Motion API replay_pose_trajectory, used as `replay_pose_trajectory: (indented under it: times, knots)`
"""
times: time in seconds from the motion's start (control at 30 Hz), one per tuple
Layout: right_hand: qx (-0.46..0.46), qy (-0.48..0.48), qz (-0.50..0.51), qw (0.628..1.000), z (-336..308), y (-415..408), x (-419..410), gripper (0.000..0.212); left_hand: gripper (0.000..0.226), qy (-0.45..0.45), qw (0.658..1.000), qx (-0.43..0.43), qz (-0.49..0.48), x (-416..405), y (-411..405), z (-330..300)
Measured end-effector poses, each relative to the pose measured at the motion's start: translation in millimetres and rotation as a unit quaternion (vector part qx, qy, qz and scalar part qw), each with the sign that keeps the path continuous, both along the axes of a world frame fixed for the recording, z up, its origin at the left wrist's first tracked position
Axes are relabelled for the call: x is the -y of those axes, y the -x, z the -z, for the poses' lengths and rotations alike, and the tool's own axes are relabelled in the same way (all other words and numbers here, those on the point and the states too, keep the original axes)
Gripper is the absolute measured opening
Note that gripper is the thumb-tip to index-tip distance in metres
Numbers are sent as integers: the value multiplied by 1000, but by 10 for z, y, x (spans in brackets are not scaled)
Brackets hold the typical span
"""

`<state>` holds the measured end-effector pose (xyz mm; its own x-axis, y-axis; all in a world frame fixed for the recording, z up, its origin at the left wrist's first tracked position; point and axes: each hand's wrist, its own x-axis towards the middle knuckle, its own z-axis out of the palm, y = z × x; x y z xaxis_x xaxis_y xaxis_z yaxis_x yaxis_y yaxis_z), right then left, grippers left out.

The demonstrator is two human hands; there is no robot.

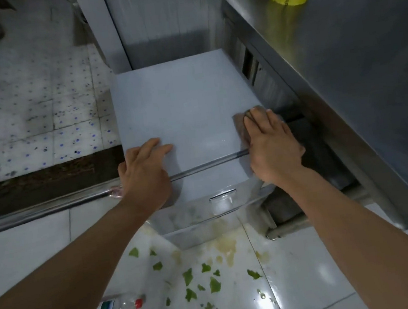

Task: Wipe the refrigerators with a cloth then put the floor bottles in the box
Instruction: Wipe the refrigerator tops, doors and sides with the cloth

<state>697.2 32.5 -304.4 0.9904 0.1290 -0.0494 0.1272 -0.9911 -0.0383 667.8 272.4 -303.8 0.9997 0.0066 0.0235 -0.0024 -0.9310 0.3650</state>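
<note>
One bottle (118, 306) on floor (304, 271), looks empty. R hand (271, 143) presses cloth (242, 126) flat on fridge (183, 105), fingers (258, 121) together. L hand (145, 167) flat, fingers spread.

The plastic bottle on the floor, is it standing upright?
No, the plastic bottle lies on its side on the white floor tiles, red cap pointing right.

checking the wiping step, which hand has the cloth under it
The right hand, pressing the brownish cloth on the small fridge's top near its right edge. The left hand rests bare at the front left.
</note>
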Motion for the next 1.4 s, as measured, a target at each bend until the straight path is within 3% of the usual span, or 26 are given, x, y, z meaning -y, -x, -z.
replay_pose_trajectory:
  times: [0.1,0.27,0.4,0.7,0.83,0.93,1.0,1.07,1.2,1.4]
  knots:
    - [19,-9,-11,1000,41,265,60,73,58,16,1000,-12,-7,-47,109,3]
    - [112,-130,7,985,228,691,79,50,46,98,994,48,18,-389,378,45]
    - [147,-197,62,967,256,676,-273,47,44,131,985,89,73,-576,465,112]
    - [178,-209,19,961,315,1057,-1549,52,48,216,967,49,124,-868,486,223]
    - [165,-188,-67,966,322,1170,-1879,54,63,282,949,-4,138,-961,485,223]
    - [142,-93,-116,979,316,1098,-1642,54,69,320,939,-30,120,-1002,494,198]
    - [147,-32,-94,984,311,1051,-1356,55,70,314,941,-27,124,-1044,496,196]
    - [157,-33,-55,986,344,1040,-1206,59,68,292,948,-9,128,-1106,489,228]
    - [250,-121,-46,960,586,1054,-1488,52,61,270,957,16,102,-1162,549,418]
    - [416,-147,-122,889,823,995,-1934,45,56,289,949,88,87,-1157,643,710]
